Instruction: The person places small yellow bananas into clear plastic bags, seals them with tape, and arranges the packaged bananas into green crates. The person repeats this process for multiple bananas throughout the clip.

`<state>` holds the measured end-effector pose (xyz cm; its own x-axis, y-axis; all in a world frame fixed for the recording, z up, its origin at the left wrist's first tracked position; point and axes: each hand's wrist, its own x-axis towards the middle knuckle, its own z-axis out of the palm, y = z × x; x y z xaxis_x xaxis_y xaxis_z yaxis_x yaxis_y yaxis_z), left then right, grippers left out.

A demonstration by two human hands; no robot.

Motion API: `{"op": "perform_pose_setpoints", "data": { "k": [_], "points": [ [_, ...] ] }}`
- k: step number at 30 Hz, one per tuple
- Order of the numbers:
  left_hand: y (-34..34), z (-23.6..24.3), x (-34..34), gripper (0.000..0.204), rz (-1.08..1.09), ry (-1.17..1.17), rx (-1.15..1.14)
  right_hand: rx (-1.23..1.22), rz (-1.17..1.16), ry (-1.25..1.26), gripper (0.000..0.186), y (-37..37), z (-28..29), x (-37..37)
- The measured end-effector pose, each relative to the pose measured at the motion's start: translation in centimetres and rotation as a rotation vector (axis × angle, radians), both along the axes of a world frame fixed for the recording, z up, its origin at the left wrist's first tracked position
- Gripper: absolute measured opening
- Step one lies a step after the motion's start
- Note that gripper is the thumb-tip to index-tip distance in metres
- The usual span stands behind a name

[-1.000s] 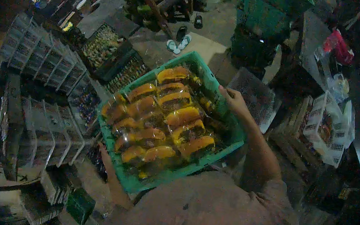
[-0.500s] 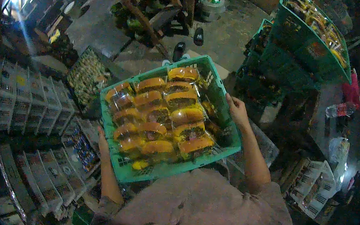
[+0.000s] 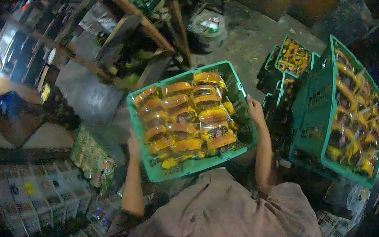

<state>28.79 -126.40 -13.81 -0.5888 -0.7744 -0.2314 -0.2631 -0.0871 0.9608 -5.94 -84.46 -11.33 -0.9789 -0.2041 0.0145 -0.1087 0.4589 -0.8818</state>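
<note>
Both my hands carry a green plastic crate (image 3: 202, 167) in front of my body, tilted so its inside faces me. Rows of filled bread buns (image 3: 186, 146) in see-through wrapping fill most of it, with a gap along the right wall. My left hand (image 3: 133, 146) grips the left side; its fingers are partly hidden behind the wall. At the right side, my right hand (image 3: 254, 109) is closed over the rim. Taller green crates (image 3: 312, 119) stand to the right, the top one heaped with similar wrapped buns (image 3: 349, 105).
Beyond the stack sits another crate of buns (image 3: 295, 56). A white bucket (image 3: 208, 27) stands on the floor ahead, beside slanted wooden beams (image 3: 136, 10). Pale wire-mesh crates (image 3: 43, 195) line the lower left. Newspaper sheets (image 3: 333, 231) lie at the lower right.
My view has swung to the right, so the stacked crates show more fully and nearer. The held crate has come along in both hands. The black sandals have left the view.
</note>
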Motion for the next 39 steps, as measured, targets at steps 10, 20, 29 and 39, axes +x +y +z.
{"op": "perform_pose_setpoints", "data": {
  "k": [10, 20, 29, 39],
  "points": [
    [-7.7, -8.5, -1.9, 0.070, -0.114, 0.024, -0.263, 0.067, -0.208, -0.064, 0.069, -0.7, 0.1, 4.4],
    [-0.2, -4.5, -3.5, 0.045, -0.425, -0.063, -0.116, 0.292, -0.371, 0.018, 0.073, 5.1, 6.7, 4.9],
    [-5.3, -7.5, -5.7, 0.059, -0.539, 0.011, -0.048, 0.341, -0.594, 0.269, 0.065, 1.4, 6.7, 13.9],
    [-19.4, 0.0, 23.1, 0.051, -0.694, 0.073, 0.857, 0.482, -0.862, 0.050, 0.065, -13.6, -3.5, 40.0]
  ]
}}
